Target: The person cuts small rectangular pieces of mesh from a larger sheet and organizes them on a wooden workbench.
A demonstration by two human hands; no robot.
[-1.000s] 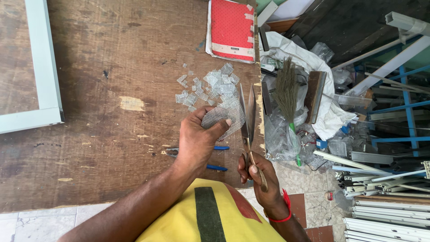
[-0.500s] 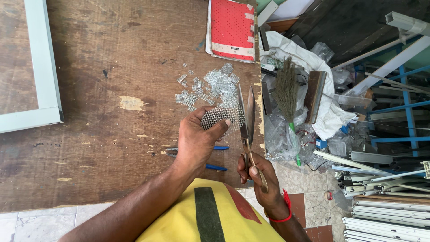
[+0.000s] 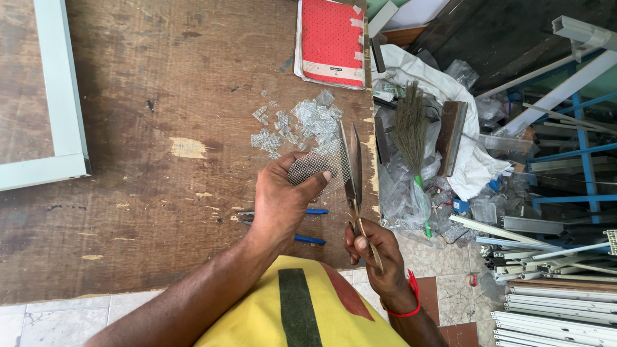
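My left hand pinches a piece of grey wire mesh between thumb and fingers, above the wooden table. My right hand grips the handles of a pair of long scissors, whose blades point away from me and lie against the mesh's right edge. Several small cut squares of mesh are scattered on the table just beyond the held piece.
Blue-handled pliers lie on the table under my left wrist. A red notebook rests at the far edge, a pale green frame at left. Off the table's right edge are a broom, plastic bags and stacked aluminium profiles.
The scissor blades have come closer together along the mesh edge. My left hand has shifted its hold on the mesh slightly.
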